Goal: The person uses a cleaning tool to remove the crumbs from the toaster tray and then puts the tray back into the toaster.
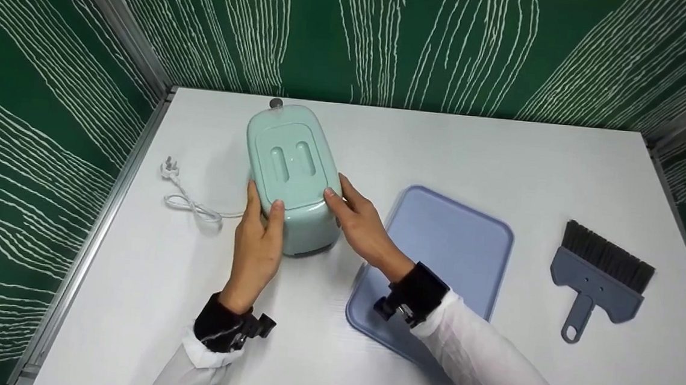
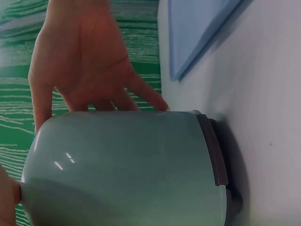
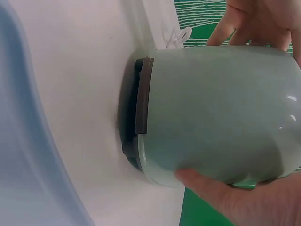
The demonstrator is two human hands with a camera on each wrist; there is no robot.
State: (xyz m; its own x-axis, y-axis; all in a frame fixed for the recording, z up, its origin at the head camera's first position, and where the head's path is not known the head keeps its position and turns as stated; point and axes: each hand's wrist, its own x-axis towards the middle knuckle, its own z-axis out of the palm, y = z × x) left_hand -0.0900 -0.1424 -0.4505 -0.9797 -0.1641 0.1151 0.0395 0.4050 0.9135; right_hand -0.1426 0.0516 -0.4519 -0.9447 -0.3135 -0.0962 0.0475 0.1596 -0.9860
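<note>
Lengthwise away, slightly leftward, mint appliance (image 1: 294,177), knob (image 1: 276,102) farthest, in the grip of left fingers (image 1: 276,218) and right fingers (image 1: 337,204)

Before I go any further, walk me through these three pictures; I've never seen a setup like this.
There is no machine here: you see a person's bare left hand and right hand, in white sleeves. The widest picture comes from a camera on the person's head, looking forward and down. The other two come from cameras worn on the left and right wrists, where black bands show.

Both hands hold a pale green toaster, one on each side, thumbs at its top edge. I can't tell whether it rests fully on the white table. To its left lie a white plug and a bundled cord; to its right, a blue tray partly hidden by the right sleeve; farther right, a grey brush.
</note>
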